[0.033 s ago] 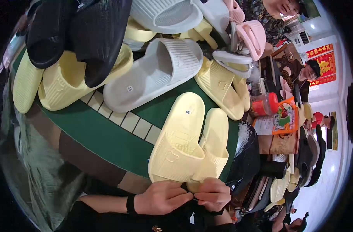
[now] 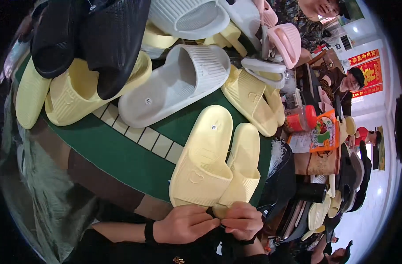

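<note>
Now, in the head view, two pale yellow slippers (image 2: 210, 163) lie side by side on the green table (image 2: 108, 154), at its near edge. Both hands meet at the near ends of the slippers. The left hand (image 2: 183, 224) has its fingers curled, with the tips pressed to the end of the left slipper. The right hand (image 2: 243, 220) is curled too and pinches the end of the right slipper. I cannot tell if a small thing sits between the fingertips.

It looks like the hands are joining the two slippers at that end. The next move needs a steady pinch, so the pair does not slide apart.

Farther back lie a white slipper (image 2: 179, 83), black slippers (image 2: 108, 39) and more yellow ones. A red jar (image 2: 300, 119) stands to the right.

Next to the earlier picture, nothing seems to differ: the hands and the slippers sit in the same spots.
</note>
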